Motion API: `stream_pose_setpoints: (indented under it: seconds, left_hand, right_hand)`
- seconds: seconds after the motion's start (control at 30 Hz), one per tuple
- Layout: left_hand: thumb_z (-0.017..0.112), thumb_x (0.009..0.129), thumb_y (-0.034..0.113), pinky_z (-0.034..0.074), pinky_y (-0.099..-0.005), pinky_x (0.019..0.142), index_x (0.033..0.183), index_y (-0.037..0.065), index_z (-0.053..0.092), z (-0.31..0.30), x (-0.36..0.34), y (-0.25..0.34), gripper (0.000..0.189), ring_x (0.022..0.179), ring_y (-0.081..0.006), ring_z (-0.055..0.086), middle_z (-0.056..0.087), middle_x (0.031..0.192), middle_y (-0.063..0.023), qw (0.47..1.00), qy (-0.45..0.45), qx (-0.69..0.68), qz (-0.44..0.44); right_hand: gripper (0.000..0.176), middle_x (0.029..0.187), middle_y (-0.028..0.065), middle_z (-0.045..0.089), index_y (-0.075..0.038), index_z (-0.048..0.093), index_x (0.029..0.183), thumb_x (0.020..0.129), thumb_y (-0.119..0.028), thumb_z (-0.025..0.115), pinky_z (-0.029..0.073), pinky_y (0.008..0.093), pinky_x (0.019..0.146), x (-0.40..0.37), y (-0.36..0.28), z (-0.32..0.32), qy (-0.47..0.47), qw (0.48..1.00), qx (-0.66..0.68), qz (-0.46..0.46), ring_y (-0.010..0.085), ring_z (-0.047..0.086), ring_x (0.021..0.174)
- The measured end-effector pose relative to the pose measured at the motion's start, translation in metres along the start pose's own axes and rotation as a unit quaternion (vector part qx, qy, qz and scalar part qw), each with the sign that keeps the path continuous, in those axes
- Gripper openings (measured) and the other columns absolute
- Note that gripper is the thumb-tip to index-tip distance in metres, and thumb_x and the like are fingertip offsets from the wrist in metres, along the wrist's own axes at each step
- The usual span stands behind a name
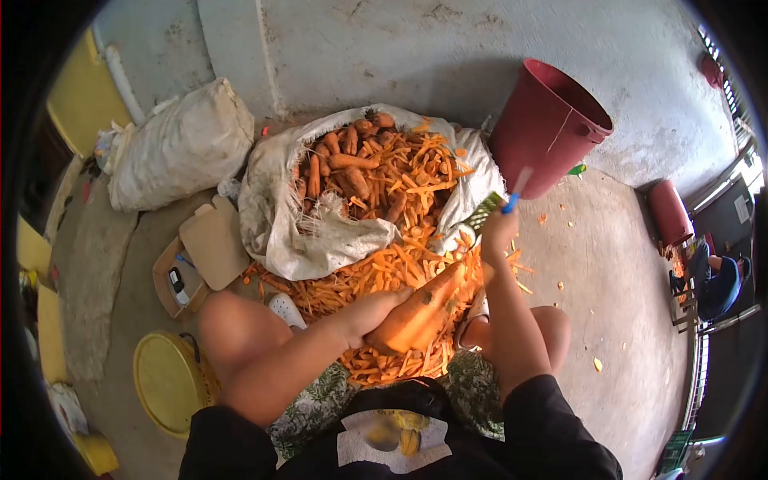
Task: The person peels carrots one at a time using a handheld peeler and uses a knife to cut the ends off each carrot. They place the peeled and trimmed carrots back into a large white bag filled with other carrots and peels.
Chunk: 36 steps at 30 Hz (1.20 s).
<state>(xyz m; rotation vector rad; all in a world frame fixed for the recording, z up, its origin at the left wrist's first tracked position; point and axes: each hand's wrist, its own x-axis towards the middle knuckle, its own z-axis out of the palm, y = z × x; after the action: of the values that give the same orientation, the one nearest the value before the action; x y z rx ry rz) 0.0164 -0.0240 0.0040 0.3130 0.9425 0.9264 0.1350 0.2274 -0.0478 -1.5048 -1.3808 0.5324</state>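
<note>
My left hand (374, 312) is wrapped around the thick end of a large carrot (420, 314), which slants up to the right over my lap. Much of the carrot's skin is pared off, leaving smooth bright orange faces. My right hand (499, 234) is raised to the right of the carrot's tip and apart from it. It grips a blue-handled knife (512, 202), whose blade is blurred and points upward. Carrot peelings (376, 276) lie heaped between my feet. Beyond them a white woven sack (276, 244) lies open, with whole carrots (356, 160) and more peelings in it.
A red bin (538, 132) stands against the wall, right of the sack. A green perforated piece (484, 210) lies beside my right hand. At left are a full sack (188, 148), a cardboard box (172, 280) and a yellow lidded bucket (166, 384). A person (720, 284) sits far right.
</note>
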Motion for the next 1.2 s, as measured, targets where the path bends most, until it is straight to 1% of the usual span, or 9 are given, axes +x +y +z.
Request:
stream_pose_setpoints:
  seconds: [0.03, 0.17, 0.33, 0.57, 0.67, 0.73, 0.77, 0.97, 1.2]
  left_hand:
    - [0.027, 0.092, 0.037, 0.052, -0.0397, 0.061, 0.111, 0.002, 0.040, 0.000, -0.001, 0.000, 0.041, 0.077, -0.0253, 0.060, 0.057, 0.086, -0.0158, 1.000, -0.009, 0.004, 0.012]
    - [0.027, 0.092, 0.037, 0.052, -0.0424, 0.060, 0.113, 0.002, 0.036, -0.019, 0.001, 0.014, 0.042, 0.076, -0.0283, 0.059, 0.055, 0.090, -0.0157, 0.994, -0.026, -0.090, 0.063]
    - [0.030, 0.093, 0.030, 0.051, -0.0358, 0.066, 0.110, 0.006, 0.044, -0.028, 0.025, 0.011, 0.033, 0.080, -0.0194, 0.059, 0.057, 0.093, -0.0096, 0.978, 0.053, -0.181, 0.091]
    - [0.030, 0.092, 0.024, 0.051, -0.0332, 0.067, 0.107, 0.005, 0.046, -0.025, 0.030, 0.004, 0.029, 0.077, -0.0181, 0.059, 0.058, 0.090, -0.0081, 0.991, 0.070, -0.078, 0.081]
    - [0.027, 0.093, 0.033, 0.051, -0.0352, 0.066, 0.104, 0.001, 0.047, -0.012, 0.020, -0.001, 0.039, 0.073, -0.0199, 0.060, 0.059, 0.085, -0.0079, 0.996, 0.069, 0.045, 0.034]
    - [0.029, 0.093, 0.034, 0.051, -0.0361, 0.066, 0.108, 0.001, 0.047, -0.007, 0.012, -0.001, 0.040, 0.076, -0.0224, 0.060, 0.058, 0.090, -0.0096, 0.993, 0.048, 0.103, 0.043]
    - [0.029, 0.093, 0.034, 0.051, -0.0361, 0.066, 0.108, 0.001, 0.047, -0.008, 0.011, 0.002, 0.040, 0.076, -0.0224, 0.060, 0.058, 0.090, -0.0096, 0.992, 0.048, 0.104, 0.043]
    - [0.032, 0.092, 0.036, 0.053, -0.0363, 0.060, 0.112, 0.003, 0.043, -0.028, 0.019, 0.015, 0.040, 0.077, -0.0246, 0.060, 0.056, 0.092, -0.0125, 0.992, 0.023, -0.114, 0.044]
    - [0.033, 0.091, 0.026, 0.052, -0.0364, 0.063, 0.102, 0.004, 0.049, -0.024, 0.028, 0.012, 0.029, 0.075, -0.0213, 0.061, 0.059, 0.085, -0.0100, 0.980, 0.005, -0.186, 0.075]
  right_hand:
    - [0.028, 0.063, 0.0145, 0.056, 0.004, 0.054, 0.081, 0.087, -0.023, 0.046, 0.039, 0.0373, 0.052, 0.013, -0.001, -0.005, -0.003, 0.994, -0.006, 0.111, 0.0242, 0.053, 0.056]
    - [0.027, 0.062, 0.0034, 0.052, 0.001, 0.057, 0.085, 0.089, -0.023, 0.046, 0.036, 0.0288, 0.049, -0.020, -0.048, -0.019, -0.108, 0.964, 0.224, 0.095, 0.0098, 0.042, 0.052]
    - [0.024, 0.056, -0.0042, 0.041, -0.003, 0.055, 0.083, 0.087, -0.026, 0.051, 0.028, 0.0220, 0.042, -0.098, -0.098, -0.033, -0.298, 0.920, 0.219, 0.130, 0.0049, 0.034, 0.046]
    - [0.021, 0.056, 0.0030, 0.047, -0.002, 0.053, 0.082, 0.087, -0.022, 0.050, 0.034, 0.0276, 0.044, -0.117, -0.071, -0.014, -0.219, 0.965, 0.072, -0.124, 0.0094, 0.042, 0.049]
    - [0.027, 0.058, 0.0086, 0.053, -0.002, 0.057, 0.085, 0.087, -0.027, 0.047, 0.037, 0.0340, 0.048, -0.053, -0.045, -0.005, -0.125, 0.992, 0.035, -0.005, 0.0165, 0.047, 0.050]
    - [0.027, 0.058, 0.0102, 0.053, 0.000, 0.055, 0.080, 0.087, -0.024, 0.048, 0.038, 0.0352, 0.050, -0.012, -0.005, -0.001, -0.002, 0.998, -0.032, -0.062, 0.0185, 0.047, 0.050]
    - [0.025, 0.063, 0.0165, 0.057, 0.001, 0.055, 0.080, 0.086, -0.022, 0.048, 0.041, 0.0386, 0.054, 0.010, 0.017, 0.007, -0.004, 1.000, -0.020, 0.014, 0.0312, 0.055, 0.058]
    - [0.022, 0.054, -0.0042, 0.041, -0.002, 0.056, 0.084, 0.087, -0.022, 0.049, 0.027, 0.0234, 0.041, -0.070, -0.098, -0.036, -0.212, 0.944, 0.227, 0.110, 0.0049, 0.033, 0.046]
    - [0.022, 0.054, -0.0037, 0.040, -0.002, 0.051, 0.078, 0.087, -0.023, 0.050, 0.029, 0.0232, 0.041, -0.119, -0.094, -0.028, -0.298, 0.937, 0.181, -0.025, 0.0052, 0.035, 0.046]
